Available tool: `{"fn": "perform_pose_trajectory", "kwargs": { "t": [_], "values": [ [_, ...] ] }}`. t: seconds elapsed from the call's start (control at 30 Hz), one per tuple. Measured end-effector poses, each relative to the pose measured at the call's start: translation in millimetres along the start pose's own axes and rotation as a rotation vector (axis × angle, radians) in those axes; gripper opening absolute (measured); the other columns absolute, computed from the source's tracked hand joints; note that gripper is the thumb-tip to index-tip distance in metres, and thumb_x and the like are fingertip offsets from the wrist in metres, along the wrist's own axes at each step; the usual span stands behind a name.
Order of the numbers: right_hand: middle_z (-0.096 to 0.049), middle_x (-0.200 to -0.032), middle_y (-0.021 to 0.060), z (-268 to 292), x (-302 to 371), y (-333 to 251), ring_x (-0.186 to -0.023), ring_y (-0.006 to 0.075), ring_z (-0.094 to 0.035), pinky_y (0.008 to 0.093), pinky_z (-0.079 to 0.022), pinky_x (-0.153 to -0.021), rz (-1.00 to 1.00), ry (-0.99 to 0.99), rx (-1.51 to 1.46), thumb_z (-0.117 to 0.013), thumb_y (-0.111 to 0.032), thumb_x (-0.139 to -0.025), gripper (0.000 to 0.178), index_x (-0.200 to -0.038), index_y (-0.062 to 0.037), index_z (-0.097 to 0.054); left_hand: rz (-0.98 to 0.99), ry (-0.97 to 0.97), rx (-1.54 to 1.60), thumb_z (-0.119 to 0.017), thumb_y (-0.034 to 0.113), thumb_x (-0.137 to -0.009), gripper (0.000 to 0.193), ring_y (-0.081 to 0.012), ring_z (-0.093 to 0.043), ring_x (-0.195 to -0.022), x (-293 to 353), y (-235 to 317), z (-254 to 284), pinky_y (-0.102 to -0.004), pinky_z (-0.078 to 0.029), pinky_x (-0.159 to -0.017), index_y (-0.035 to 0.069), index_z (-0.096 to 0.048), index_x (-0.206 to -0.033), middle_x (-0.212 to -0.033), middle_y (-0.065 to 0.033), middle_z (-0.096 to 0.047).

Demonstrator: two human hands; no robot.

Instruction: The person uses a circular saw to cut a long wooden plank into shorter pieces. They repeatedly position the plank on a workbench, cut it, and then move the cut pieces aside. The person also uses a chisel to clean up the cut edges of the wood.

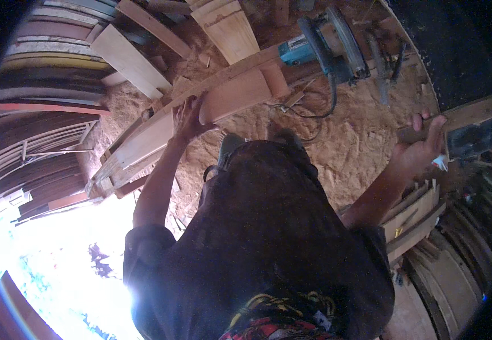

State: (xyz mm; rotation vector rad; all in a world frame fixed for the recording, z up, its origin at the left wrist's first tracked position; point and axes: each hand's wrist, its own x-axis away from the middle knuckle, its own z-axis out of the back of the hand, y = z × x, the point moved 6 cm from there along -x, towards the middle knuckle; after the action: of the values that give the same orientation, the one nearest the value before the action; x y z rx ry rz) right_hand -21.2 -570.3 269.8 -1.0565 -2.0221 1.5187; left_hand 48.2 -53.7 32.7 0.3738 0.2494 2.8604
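Observation:
My left hand (188, 120) lies with fingers spread on a long pale wooden board (147, 139), which rests on a raised plank running diagonally ahead of me. A smoother reddish-brown board (237, 93) continues the line to its right. Far to the right, my right hand (421, 141) is closed around the near end of a wooden strip (475, 112) beside a dark panel; part of the grip is hidden. A small white scrap (441, 162) shows just below that hand. The teal power tool (300, 51) with black handle sits at the far end of the boards, touched by neither hand.
A black cable (332, 102) loops from the tool over sawdust-covered ground (348, 153). Stacked planks (42, 96) fill the left side. Loose boards (226, 31) lie at the far side. More timber (413, 218) leans at the lower right. Bright light floods the lower left.

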Motion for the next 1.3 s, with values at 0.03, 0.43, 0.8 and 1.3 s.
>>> {"fn": "perform_pose_trajectory", "kwargs": {
  "t": [0.03,0.43,0.8,1.3],
  "values": [
    [-0.058,-0.096,0.0048,3,2,1,-0.071,0.0145,-0.047,0.0342,-0.047,-0.071,-0.026,0.024,0.046,-0.066,-0.036,-0.103,0.03,-0.106,-0.0069,-0.058,-0.021,0.035,0.014,-0.09,0.067,-0.058,0.126,-0.0362,-0.046,-0.14,9,-1,5,-0.0555,-0.031,-0.114,0.028,-0.034,-0.163,-0.15,-0.0173,-0.048],
    [-0.061,-0.095,0.0059,-37,-15,31,-0.074,0.0137,-0.05,0.0308,-0.041,-0.069,-0.148,-0.101,0.121,-0.068,-0.035,-0.102,0.034,-0.109,-0.0024,-0.061,0.065,0.507,0.712,-0.097,0.031,-0.069,0.118,-0.0276,-0.054,-0.137,70,16,177,-0.0443,-0.045,-0.113,0.01,-0.029,-0.164,-0.149,-0.0165,-0.055],
    [-0.056,-0.089,0.0055,-116,8,53,-0.067,0.0113,-0.044,0.0249,-0.037,-0.059,-0.143,-0.387,0.088,-0.07,-0.033,-0.1,0.048,-0.125,0.0067,-0.06,0.177,0.9,1.301,-0.089,0.026,-0.084,0.112,-0.0213,-0.046,-0.142,145,-43,140,-0.0409,-0.041,-0.114,0.005,-0.017,-0.166,-0.154,-0.0119,-0.05],
    [-0.058,-0.085,0.0067,-226,101,75,-0.065,0.0123,-0.046,0.0263,-0.041,-0.061,-0.262,-0.765,0.23,-0.064,-0.034,-0.105,0.042,-0.109,0.0079,-0.064,0.595,1.413,1.296,-0.09,0.029,-0.082,0.11,-0.0233,-0.065,-0.117,298,-120,89,-0.042,-0.053,-0.101,0.017,-0.021,-0.167,-0.127,-0.0118,-0.067]
  ]
}}
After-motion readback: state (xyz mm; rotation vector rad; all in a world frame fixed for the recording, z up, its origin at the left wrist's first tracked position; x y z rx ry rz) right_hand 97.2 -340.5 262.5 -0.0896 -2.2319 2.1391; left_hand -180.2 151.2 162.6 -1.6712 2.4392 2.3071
